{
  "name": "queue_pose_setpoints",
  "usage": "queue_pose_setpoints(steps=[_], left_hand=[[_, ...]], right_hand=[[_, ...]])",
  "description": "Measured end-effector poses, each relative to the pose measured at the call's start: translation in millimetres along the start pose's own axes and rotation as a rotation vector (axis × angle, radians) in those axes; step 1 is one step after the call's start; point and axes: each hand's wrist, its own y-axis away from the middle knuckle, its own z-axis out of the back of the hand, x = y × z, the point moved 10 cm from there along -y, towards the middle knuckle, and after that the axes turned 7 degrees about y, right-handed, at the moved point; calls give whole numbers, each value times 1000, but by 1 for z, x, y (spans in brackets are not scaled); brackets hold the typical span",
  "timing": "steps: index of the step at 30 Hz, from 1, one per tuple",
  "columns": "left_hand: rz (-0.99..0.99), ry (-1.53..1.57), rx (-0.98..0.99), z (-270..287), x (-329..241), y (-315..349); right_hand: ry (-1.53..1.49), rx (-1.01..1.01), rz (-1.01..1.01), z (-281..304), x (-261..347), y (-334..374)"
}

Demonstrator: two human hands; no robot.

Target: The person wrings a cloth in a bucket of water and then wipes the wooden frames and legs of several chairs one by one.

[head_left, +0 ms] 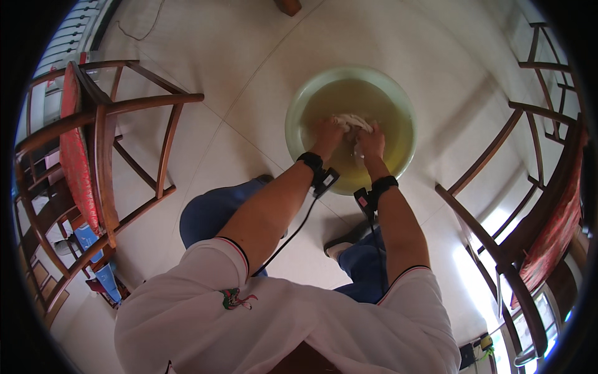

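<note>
A round pale green basin (298, 103) stands on the floor in front of me, holding cloudy yellowish water (349, 93). Over the water, inside the basin, a wet whitish cloth (352, 120) is bunched up between my hands. My left hand (328, 136) is closed on the cloth's left end. At its right end, my right hand (372, 141) grips the same cloth with curled fingers. Part of the cloth hangs down between the hands toward the water, and its lower end is hard to make out. Each wrist carries a black strap with a small device and a cable.
Wooden chairs with red patterned cushions stand at the left (103, 143) and right (529, 249). Pale floor tiles lie around the basin. My shoe (346, 240) is close to its near side. A thin cable (140, 31) lies at the far left, and a wooden leg (288, 6) shows at the top.
</note>
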Motion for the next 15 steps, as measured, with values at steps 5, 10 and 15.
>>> queue_pose_setpoints(steps=[5,10,15], left_hand=[[394,1441,169,-68,-12,3],[331,1404,134,-48,2,-18],[120,1232,334,-54,-17,-11]], right_hand=[[-245,4,597,3,48,12],[-227,429,631,1,86,50],[-96,267,601,21,98,72]])
